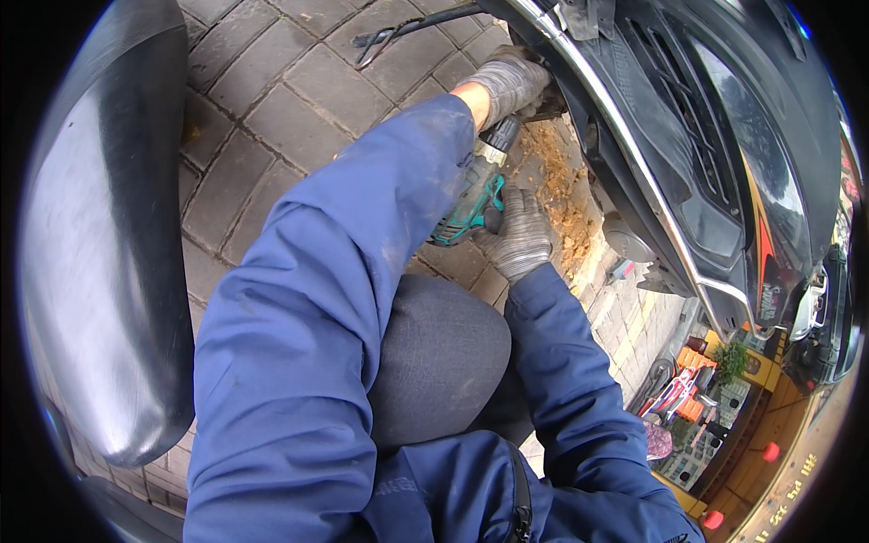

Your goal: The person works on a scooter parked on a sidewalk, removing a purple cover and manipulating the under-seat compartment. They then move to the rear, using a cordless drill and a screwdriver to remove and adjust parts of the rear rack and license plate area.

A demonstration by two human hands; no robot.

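My right hand, in a grey knitted glove, is closed around a teal and black cordless drill. The drill's dark chuck points up toward the lower edge of a black motor scooter. Just beyond the chuck, my gloved left hand reaches to the scooter's underside with its fingers curled in. What those fingers hold is hidden by the glove and the bodywork. My left sleeve partly covers the drill's body. Brown dirt lies on the ground beside the drill.
A black scooter seat rises at the far left. A dark rod juts over the grey paving bricks at the top. My bent knee is under my arms. A red and orange vehicle stands farther off at lower right.
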